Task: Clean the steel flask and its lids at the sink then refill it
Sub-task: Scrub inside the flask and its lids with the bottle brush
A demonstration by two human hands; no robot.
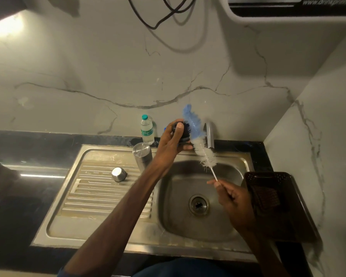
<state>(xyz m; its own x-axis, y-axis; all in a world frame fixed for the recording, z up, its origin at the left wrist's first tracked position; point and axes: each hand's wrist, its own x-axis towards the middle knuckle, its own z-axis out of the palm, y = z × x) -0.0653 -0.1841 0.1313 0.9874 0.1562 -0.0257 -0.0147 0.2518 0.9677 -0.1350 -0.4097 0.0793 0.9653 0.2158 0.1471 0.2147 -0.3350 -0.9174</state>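
Note:
My left hand (171, 139) grips a black inner lid (185, 132) above the back rim of the sink. My right hand (231, 196) pinches the thin white handle of a bottle brush (198, 136), whose blue and white bristles lie against the lid. The steel flask (142, 154) stands uncapped at the back of the drainboard, partly behind my left forearm. A small steel cap (118, 174) sits upside down on the ribbed drainboard (100, 188).
The steel sink basin (198, 222) with its drain lies below my hands, the tap (209, 135) behind it. A plastic water bottle (147, 129) stands by the wall. A dark perforated basket (268, 196) sits on the right counter. A water purifier hangs at top right.

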